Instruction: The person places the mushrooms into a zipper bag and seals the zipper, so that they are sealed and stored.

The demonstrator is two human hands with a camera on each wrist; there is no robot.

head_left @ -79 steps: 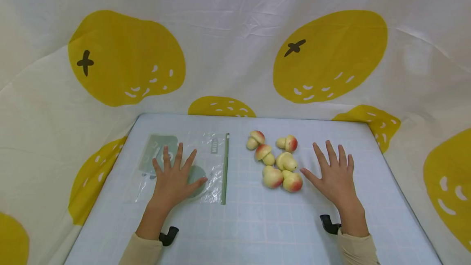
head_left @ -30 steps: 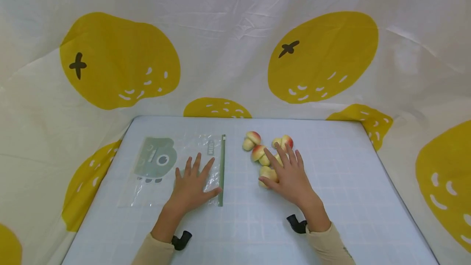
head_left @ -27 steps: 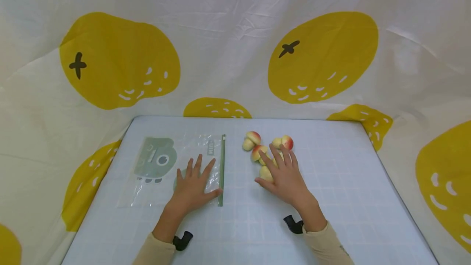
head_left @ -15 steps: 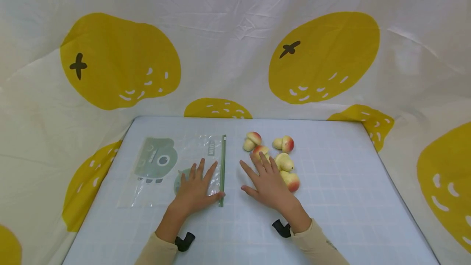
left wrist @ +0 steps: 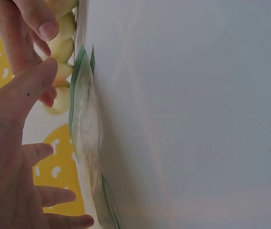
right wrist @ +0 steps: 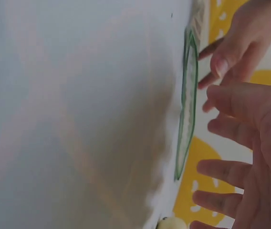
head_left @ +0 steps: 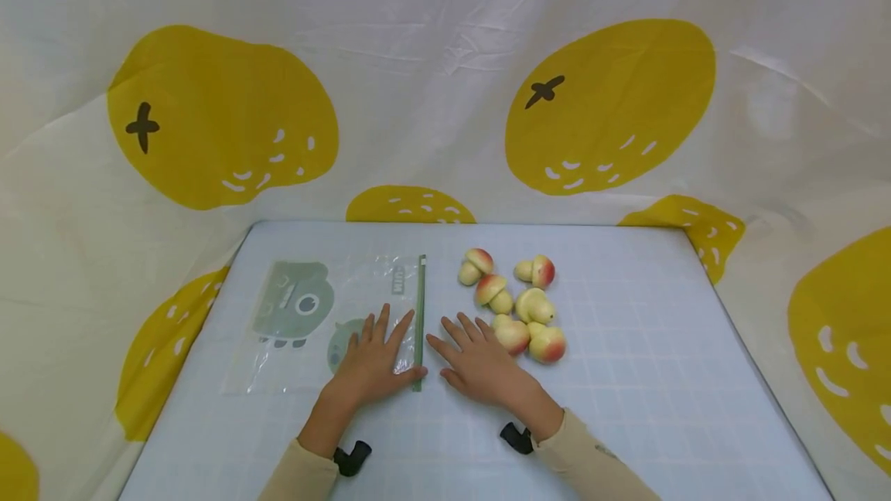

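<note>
Mushroom toys (head_left: pixel 535 305), all six, lie loose at three o'clock from the flat zip bag (head_left: pixel 320 315), none yet lifted. Left hand (head_left: pixel 373 366), over the bag, and right hand (head_left: pixel 482 364), at seven o'clock from the toys, are spread and empty.

The left grip (head_left: pixel 374 368), a bare hand, back uppermost, fans its fingers wide, thumb out towards the right grip (head_left: pixel 480 366), a bare hand too, fingers slanting inward; beige fabric sleeves (head_left: pixel 590 461) clothe both forearms!
</note>
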